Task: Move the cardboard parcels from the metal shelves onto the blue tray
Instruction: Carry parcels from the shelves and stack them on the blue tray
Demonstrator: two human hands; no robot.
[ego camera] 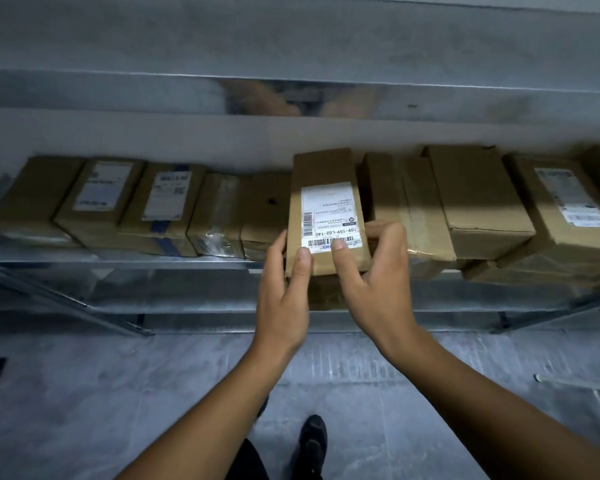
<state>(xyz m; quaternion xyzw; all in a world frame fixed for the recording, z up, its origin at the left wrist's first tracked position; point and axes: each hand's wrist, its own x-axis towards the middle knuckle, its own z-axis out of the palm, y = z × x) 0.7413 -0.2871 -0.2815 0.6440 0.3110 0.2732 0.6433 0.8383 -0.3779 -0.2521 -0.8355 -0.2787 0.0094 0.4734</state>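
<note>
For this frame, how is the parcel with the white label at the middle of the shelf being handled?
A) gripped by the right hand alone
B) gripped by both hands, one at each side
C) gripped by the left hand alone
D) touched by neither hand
B: the left hand and the right hand each grip one side of the labelled parcel at its near end, thumbs on its top face.

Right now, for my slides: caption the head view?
Left hand and right hand grip a labelled parcel at the shelf.
</note>
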